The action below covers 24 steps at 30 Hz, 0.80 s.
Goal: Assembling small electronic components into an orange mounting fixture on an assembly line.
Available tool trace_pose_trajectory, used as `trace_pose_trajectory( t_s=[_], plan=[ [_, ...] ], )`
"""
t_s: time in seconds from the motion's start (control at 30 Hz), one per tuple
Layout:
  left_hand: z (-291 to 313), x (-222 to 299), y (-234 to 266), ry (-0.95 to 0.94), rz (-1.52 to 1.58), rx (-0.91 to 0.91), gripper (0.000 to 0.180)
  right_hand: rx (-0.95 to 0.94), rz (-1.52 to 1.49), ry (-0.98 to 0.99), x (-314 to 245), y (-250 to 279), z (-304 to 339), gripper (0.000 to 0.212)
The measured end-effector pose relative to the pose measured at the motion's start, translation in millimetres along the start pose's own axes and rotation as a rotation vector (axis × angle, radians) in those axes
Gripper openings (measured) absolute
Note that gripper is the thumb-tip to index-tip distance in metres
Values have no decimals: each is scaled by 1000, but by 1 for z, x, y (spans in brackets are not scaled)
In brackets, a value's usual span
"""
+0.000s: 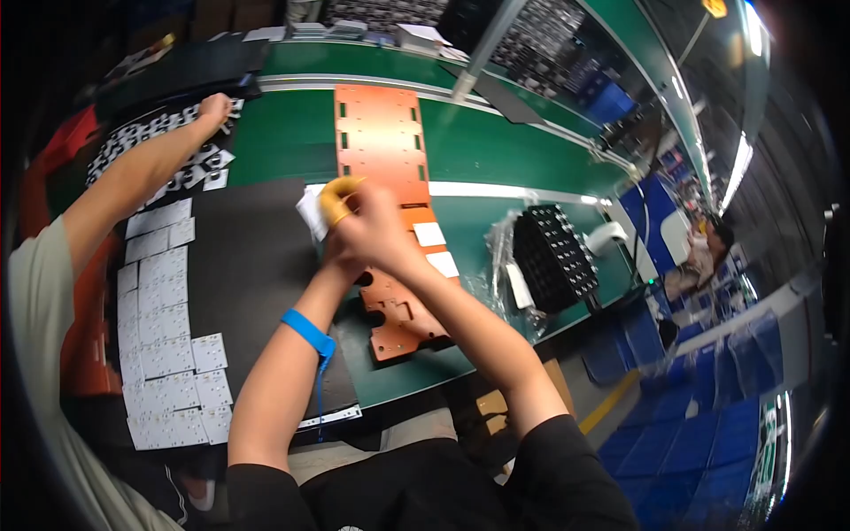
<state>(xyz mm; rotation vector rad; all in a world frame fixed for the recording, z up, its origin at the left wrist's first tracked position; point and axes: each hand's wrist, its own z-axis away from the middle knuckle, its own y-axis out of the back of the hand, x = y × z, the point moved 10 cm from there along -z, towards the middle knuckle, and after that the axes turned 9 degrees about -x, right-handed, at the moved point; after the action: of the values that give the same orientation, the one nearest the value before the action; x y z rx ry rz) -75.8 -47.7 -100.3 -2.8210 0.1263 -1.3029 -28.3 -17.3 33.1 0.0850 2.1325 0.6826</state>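
Observation:
My right hand [379,232], blurred by motion, is closed around a yellow ring [333,202] that looks like a roll of tape. Just below and partly behind it is my left hand [342,253], with a blue strap [307,334] on that wrist; its fingers are hidden. A white piece [311,214] shows beside the ring, and whether I hold it cannot be made out. Under my hands lies an orange plate [400,317] with holes and notches. Two white square boards [429,234] rest on the orange surface to the right of my right hand.
A long orange slotted plate [381,133] extends away on the green table. White boards [161,323] lie in rows on a dark mat [252,265]. Another person's hand [213,110] is over small white pieces at far left. A black studded tray [556,257] sits right, beside clear plastic.

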Motion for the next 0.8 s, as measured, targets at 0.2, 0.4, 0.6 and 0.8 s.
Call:
trace_pose_trajectory(
  t_s=[0.2, 0.4, 0.6, 0.8],
  plan=[
    [-23, 78, -46, 79, -195, -194, 48, 353, -18, -316, 64, 128, 61, 20],
    [-13, 85, -54, 108, -188, -276, 32, 249, -90, -470, 97, 107, 86, 19],
    [-15, 58, -35, 338, -13, -115, 22, 115, 522, -360, 61, 162, 112, 16],
    [-21, 49, -24, 295, -105, 6, 26, 313, 1126, -373, 35, 290, 153, 17]
  ],
)
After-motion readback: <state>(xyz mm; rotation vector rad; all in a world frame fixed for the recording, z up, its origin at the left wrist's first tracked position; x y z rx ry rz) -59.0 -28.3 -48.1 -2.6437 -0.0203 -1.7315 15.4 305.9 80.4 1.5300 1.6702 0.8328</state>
